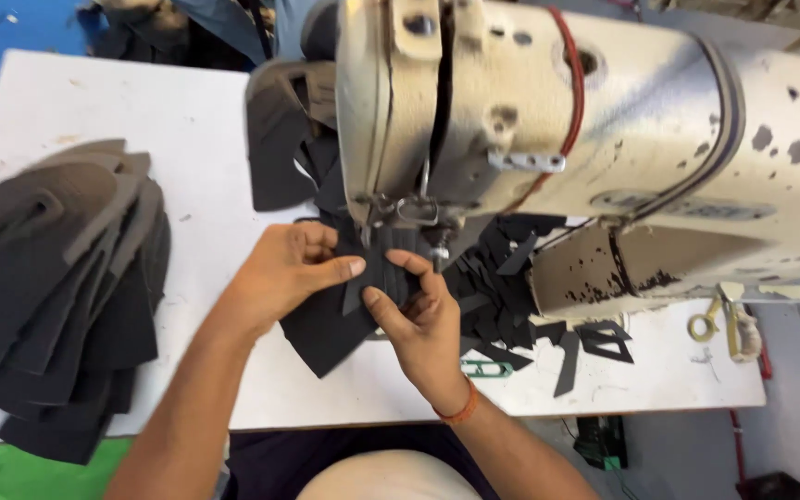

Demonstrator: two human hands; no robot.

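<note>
Both hands at the needle of an old cream sewing machine (pixel 604 120), mid-surface toward the back edge. Left hand (pixel 284 268) pinches the dark cut piece (pixel 335 324) from the left: thumb on top, fingers curled over, grip closed on the fabric. Right hand (pixel 428 324) holds the same piece from the near side, thumb + forefinger closed on a narrow dark strip (pixel 383 268) laid over it, just under the presser foot (pixel 414 215). The piece lies flat on the white surface (pixel 196 130), its lower corner pointing at the near edge.

Doing it well, as I judge it: keep strip edge squared w/ the piece before feeding; left hand steers, right hand only tensions. Fingertips sit very near the needle, so keep them off to the sides, not in line w/ it. Don't pull; let the feed carry the work.

Around: a fanned stack of like dark pieces (pixel 57 287) at the left edge, loose black offcuts (pixel 511 306) right of the needle, small snips (pixel 719 324) near the right edge. Cannot tell if the foot is down.
</note>
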